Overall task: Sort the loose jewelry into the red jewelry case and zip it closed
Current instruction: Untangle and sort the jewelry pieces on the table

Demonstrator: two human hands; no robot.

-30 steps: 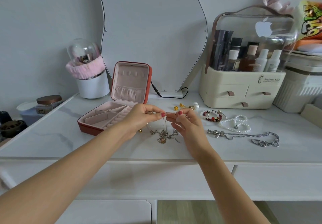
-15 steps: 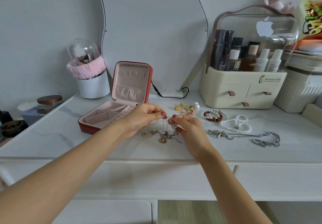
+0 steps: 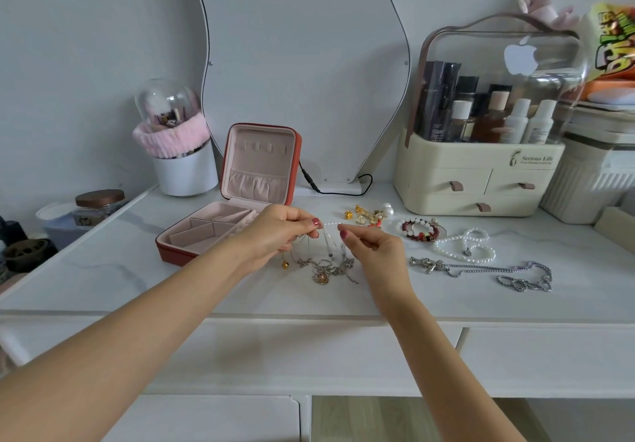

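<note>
The red jewelry case [image 3: 178, 254] lies open on the white table, its pink lid [image 3: 261, 163] standing upright. Just right of it, my left hand [image 3: 275, 235] and my right hand [image 3: 372, 249] each pinch an end of a thin silver chain [image 3: 330, 224], stretched taut between them, with loops hanging down. Below the hands lies a tangle of chains with a gold pendant [image 3: 323, 275]. Gold earrings and pearls [image 3: 369, 215], a red bead bracelet [image 3: 421, 230], a pearl strand [image 3: 464, 245] and a heavy silver chain [image 3: 488, 271] lie to the right.
A wavy mirror [image 3: 302, 63] with a black cable stands behind the case. A cream cosmetics organiser [image 3: 481, 180] sits at the back right, a white brush holder with pink band [image 3: 182, 163] at the back left, and a brown-lidded jar [image 3: 99, 204] at the far left.
My two hands have drawn apart, stretching the thin chain out between them. The tangle below stays on the table.
</note>
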